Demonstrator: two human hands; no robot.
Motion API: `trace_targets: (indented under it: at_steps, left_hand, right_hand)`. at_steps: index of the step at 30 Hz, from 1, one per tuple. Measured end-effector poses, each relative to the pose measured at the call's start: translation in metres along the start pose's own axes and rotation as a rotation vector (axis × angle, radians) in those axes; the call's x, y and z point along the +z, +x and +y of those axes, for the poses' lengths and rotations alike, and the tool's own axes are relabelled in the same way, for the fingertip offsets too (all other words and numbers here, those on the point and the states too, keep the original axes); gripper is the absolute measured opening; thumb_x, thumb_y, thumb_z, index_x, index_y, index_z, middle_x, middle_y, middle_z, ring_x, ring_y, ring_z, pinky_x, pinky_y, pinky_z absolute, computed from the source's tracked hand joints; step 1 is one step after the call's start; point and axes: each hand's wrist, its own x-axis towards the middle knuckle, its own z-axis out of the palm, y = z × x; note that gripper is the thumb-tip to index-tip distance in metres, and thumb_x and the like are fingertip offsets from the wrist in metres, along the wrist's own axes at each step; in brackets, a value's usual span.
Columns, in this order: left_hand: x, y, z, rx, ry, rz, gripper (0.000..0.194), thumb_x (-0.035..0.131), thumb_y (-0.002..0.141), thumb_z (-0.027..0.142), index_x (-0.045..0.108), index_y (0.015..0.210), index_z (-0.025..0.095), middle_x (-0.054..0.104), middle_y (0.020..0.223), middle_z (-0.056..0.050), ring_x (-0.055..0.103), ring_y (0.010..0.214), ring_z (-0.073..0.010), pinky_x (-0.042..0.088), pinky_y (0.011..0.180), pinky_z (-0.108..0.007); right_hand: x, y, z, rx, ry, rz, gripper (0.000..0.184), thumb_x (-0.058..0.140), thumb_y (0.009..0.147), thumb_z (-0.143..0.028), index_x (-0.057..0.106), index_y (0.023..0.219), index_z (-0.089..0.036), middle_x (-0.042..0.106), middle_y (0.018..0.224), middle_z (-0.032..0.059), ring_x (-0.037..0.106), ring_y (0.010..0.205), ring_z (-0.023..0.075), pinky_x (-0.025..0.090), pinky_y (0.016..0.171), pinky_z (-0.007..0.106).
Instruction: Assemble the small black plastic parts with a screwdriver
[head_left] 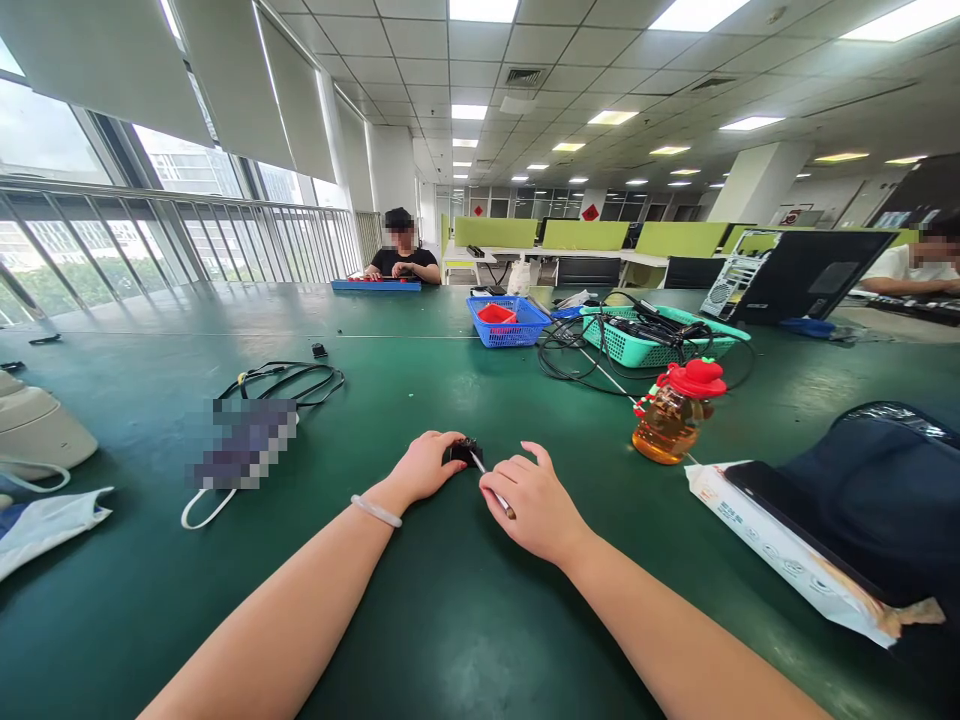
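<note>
My left hand [429,462] grips a small black object [466,450] against the green tabletop, with fingers and thumb closed about its side. Its exact kind is too small to make out. In my right hand [534,502] is a slim silver-grey stick [478,462] with a brownish end, pinched like a pen. The stick's far tip meets or nearly meets the black object. My right index finger is raised off the stick. A pale bracelet [376,511] circles my left wrist.
Left lie a cable [319,385], a dark blurred item [251,440] and a face mask [52,525]. Ahead stand a blue basket [510,330] and a green basket [637,350] of cables. Right are a red-lidded bottle [675,415] and a white packet [787,560]. Two people sit farther off.
</note>
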Motion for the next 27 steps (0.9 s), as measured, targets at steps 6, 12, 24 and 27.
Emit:
trace_targets:
  at_steps: [6, 12, 24, 27]
  left_hand:
    - [-0.0010, -0.0004, 0.0019, 0.025, 0.012, -0.005, 0.035, 0.060, 0.084, 0.031, 0.063, 0.119, 0.025, 0.068, 0.116, -0.006, 0.058, 0.114, -0.0262, 0.045, 0.102, -0.041]
    - [-0.0017, -0.0004, 0.0013, 0.030, -0.001, -0.006, 0.034, 0.059, 0.084, 0.031, 0.063, 0.118, 0.026, 0.069, 0.115, -0.005, 0.058, 0.113, -0.0255, 0.044, 0.103, -0.041]
    - [-0.0003, 0.0008, 0.0003, 0.038, 0.013, -0.008, 0.035, 0.060, 0.084, 0.030, 0.062, 0.119, 0.026, 0.068, 0.118, -0.005, 0.058, 0.114, -0.0249, 0.044, 0.103, -0.041]
    - [-0.0014, 0.0001, 0.0016, 0.038, 0.016, -0.010, 0.035, 0.059, 0.085, 0.029, 0.062, 0.119, 0.026, 0.069, 0.118, -0.005, 0.058, 0.115, -0.0250, 0.044, 0.103, -0.041]
  right_hand:
    - [-0.0008, -0.0004, 0.0020, 0.024, -0.014, -0.014, 0.017, 0.050, 0.091, -0.019, 0.063, 0.079, -0.021, 0.062, 0.071, -0.0010, 0.053, 0.071, 0.0145, 0.023, 0.107, 0.043]
    - [-0.0014, -0.0011, 0.0058, 0.051, 0.011, -0.015, 0.016, 0.051, 0.091, -0.018, 0.063, 0.081, -0.022, 0.065, 0.075, -0.0003, 0.055, 0.073, 0.0146, 0.024, 0.106, 0.043]
    - [-0.0029, -0.0003, 0.0002, -0.042, 0.027, -0.060, 0.013, 0.052, 0.088, -0.019, 0.063, 0.080, -0.021, 0.064, 0.073, -0.0004, 0.055, 0.072, 0.0149, 0.025, 0.106, 0.044]
    - [-0.0012, -0.0002, 0.0004, -0.024, 0.010, -0.084, 0.014, 0.052, 0.090, -0.019, 0.063, 0.082, -0.021, 0.064, 0.074, -0.0004, 0.055, 0.073, 0.0150, 0.025, 0.106, 0.043]
